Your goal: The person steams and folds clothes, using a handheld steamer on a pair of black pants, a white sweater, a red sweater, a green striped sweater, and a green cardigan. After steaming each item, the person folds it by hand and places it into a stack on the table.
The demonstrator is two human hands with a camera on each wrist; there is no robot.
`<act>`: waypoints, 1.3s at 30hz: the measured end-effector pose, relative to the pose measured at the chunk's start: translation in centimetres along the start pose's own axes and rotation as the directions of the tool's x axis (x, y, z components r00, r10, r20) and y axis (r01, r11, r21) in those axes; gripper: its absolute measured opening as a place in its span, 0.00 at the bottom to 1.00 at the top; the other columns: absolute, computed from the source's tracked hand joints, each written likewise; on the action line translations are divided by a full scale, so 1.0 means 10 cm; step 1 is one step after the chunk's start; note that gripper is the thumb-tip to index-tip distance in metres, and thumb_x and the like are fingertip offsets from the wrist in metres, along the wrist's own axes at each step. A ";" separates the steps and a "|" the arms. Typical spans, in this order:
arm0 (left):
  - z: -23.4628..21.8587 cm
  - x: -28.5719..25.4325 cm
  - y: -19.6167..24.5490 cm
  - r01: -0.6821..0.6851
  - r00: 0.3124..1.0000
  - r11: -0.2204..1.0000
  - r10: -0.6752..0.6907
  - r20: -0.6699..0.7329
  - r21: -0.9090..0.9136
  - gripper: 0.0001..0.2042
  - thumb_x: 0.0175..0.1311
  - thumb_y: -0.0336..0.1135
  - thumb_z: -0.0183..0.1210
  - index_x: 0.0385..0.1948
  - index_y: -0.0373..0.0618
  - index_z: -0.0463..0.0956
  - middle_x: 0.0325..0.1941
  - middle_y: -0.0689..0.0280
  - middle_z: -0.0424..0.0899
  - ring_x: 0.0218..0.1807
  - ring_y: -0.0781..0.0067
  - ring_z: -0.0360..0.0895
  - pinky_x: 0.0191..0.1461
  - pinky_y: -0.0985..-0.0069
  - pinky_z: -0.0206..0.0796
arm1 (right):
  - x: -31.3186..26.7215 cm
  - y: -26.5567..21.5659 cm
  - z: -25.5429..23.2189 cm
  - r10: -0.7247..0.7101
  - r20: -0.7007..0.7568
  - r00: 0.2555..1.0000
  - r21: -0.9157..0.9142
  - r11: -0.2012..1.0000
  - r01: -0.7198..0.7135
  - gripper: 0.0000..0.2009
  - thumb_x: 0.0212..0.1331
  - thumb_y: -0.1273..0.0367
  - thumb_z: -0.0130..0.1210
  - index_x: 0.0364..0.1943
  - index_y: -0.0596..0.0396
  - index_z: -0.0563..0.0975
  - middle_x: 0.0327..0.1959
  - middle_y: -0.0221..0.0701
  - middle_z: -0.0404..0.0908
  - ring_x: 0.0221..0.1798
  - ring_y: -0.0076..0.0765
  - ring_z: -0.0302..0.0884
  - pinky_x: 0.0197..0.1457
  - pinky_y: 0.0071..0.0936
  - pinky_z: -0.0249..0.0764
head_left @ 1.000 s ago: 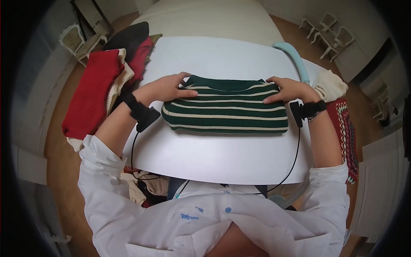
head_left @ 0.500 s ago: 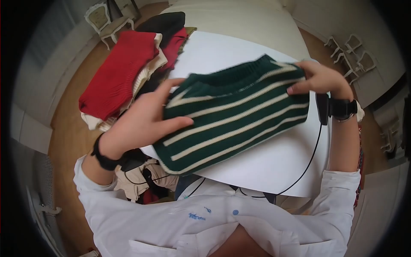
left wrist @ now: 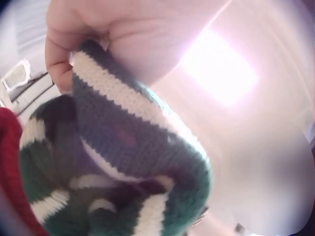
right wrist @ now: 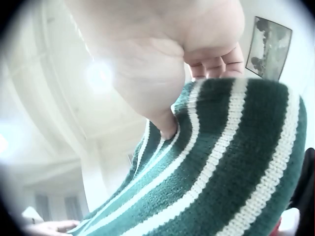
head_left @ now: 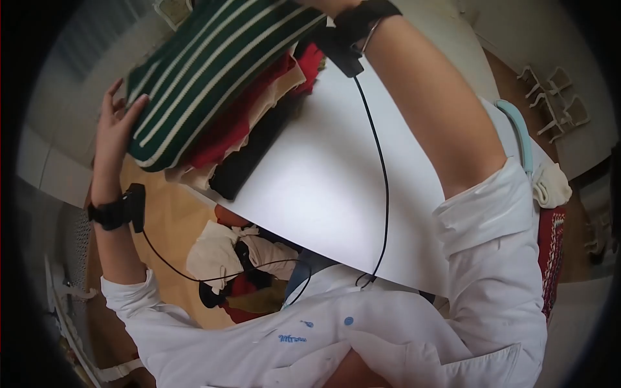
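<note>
The green sweater with cream stripes (head_left: 213, 71) is held folded over the clothes pile at the table's left side. My left hand (head_left: 116, 126) grips its near left end, thumb on top; in the left wrist view, the fingers of that hand (left wrist: 128, 34) pinch the knit's edge. My right hand (head_left: 330, 5) is at the far end, partly cut off by the top of the head view. In the right wrist view the right hand (right wrist: 157, 59) has its thumb on the striped face (right wrist: 211, 152) and its fingers curled over the edge.
Red, cream and dark clothes (head_left: 249, 139) lie under the sweater. More clothes (head_left: 226, 258) are below the table's left edge. On the right are a light-blue curved object (head_left: 517, 132), a cream cloth (head_left: 552, 185) and a red patterned knit (head_left: 552, 252). Thin black cables hang from both wrists.
Both hands have lifted the striped sweater off the white table and swung it left and away from the body, above the clothes pile. The right arm now reaches across the table.
</note>
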State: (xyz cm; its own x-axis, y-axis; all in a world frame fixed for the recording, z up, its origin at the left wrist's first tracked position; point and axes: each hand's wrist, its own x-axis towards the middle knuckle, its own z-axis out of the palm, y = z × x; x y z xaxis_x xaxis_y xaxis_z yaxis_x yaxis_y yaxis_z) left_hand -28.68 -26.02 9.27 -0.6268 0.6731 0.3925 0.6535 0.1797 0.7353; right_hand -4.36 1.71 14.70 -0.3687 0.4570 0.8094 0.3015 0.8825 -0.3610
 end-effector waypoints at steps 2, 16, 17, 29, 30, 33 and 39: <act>0.20 -0.08 -0.32 -0.223 0.970 0.884 0.242 0.006 0.412 0.30 0.74 0.44 0.64 0.73 0.44 0.67 0.67 0.53 0.75 0.70 0.55 0.74 0.63 0.64 0.77 | -0.33 0.11 0.42 -0.033 0.178 0.984 -0.109 0.993 0.053 0.32 0.57 0.62 0.72 0.64 0.54 0.69 0.60 0.55 0.73 0.61 0.67 0.75 0.63 0.55 0.76; 0.12 -0.19 -0.51 -0.186 0.894 0.980 0.198 0.402 -0.070 0.23 0.85 0.47 0.44 0.70 0.45 0.72 0.71 0.58 0.76 0.74 0.67 0.69 0.78 0.71 0.56 | -0.88 0.49 0.77 -0.256 0.387 0.886 -0.080 0.948 0.308 0.29 0.74 0.43 0.44 0.71 0.37 0.75 0.73 0.40 0.73 0.75 0.52 0.66 0.71 0.59 0.60; 0.10 -0.19 -0.49 -0.208 0.894 0.977 0.208 0.398 -0.045 0.23 0.84 0.47 0.45 0.69 0.45 0.74 0.71 0.57 0.76 0.75 0.65 0.68 0.77 0.70 0.57 | -0.90 0.47 0.77 -0.281 0.212 0.936 -0.049 0.953 0.297 0.23 0.71 0.49 0.53 0.63 0.41 0.79 0.64 0.37 0.79 0.70 0.48 0.70 0.67 0.52 0.64; 0.70 -1.07 1.66 -0.991 0.119 0.108 0.981 0.151 0.080 0.07 0.55 0.27 0.70 0.35 0.38 0.85 0.45 0.56 0.87 0.49 0.57 0.87 0.50 0.66 0.80 | -1.77 -0.39 -2.21 -0.513 0.436 0.739 -0.106 0.787 0.608 0.14 0.55 0.67 0.71 0.46 0.48 0.84 0.46 0.29 0.83 0.56 0.41 0.78 0.55 0.38 0.70; 0.83 -1.14 1.78 -0.998 0.057 0.063 0.981 0.184 -0.028 0.06 0.57 0.27 0.69 0.35 0.39 0.85 0.42 0.57 0.88 0.49 0.58 0.87 0.49 0.65 0.80 | -1.96 -0.41 -2.39 -0.475 0.477 0.739 -0.116 0.800 0.589 0.12 0.52 0.68 0.72 0.42 0.47 0.84 0.45 0.27 0.82 0.54 0.40 0.78 0.52 0.38 0.69; 1.43 -1.38 2.05 -0.942 -0.074 -0.020 0.986 0.147 -0.335 0.09 0.50 0.30 0.74 0.28 0.42 0.81 0.37 0.60 0.86 0.37 0.64 0.86 0.39 0.69 0.78 | -2.58 -0.49 -2.91 -0.233 0.632 0.739 -0.077 0.930 0.359 0.08 0.58 0.68 0.67 0.40 0.48 0.80 0.35 0.27 0.77 0.46 0.36 0.77 0.46 0.35 0.69; 2.02 -1.94 2.57 -0.708 -0.380 -0.258 0.924 0.047 -0.657 0.09 0.57 0.35 0.72 0.33 0.43 0.81 0.40 0.64 0.86 0.36 0.67 0.84 0.42 0.73 0.80 | -3.77 -1.02 -3.61 0.230 0.848 0.477 -0.059 0.937 -0.346 0.06 0.64 0.69 0.59 0.36 0.57 0.78 0.29 0.40 0.79 0.34 0.53 0.81 0.39 0.46 0.78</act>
State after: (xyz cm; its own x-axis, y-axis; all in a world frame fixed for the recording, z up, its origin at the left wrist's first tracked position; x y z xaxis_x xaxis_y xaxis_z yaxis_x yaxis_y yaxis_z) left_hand 8.88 -20.02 9.44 0.8620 -0.0561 0.5038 -0.0036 -0.9945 -0.1047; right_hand 38.19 -28.49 4.55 -0.8526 0.5148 -0.0896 0.4617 0.6620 -0.5904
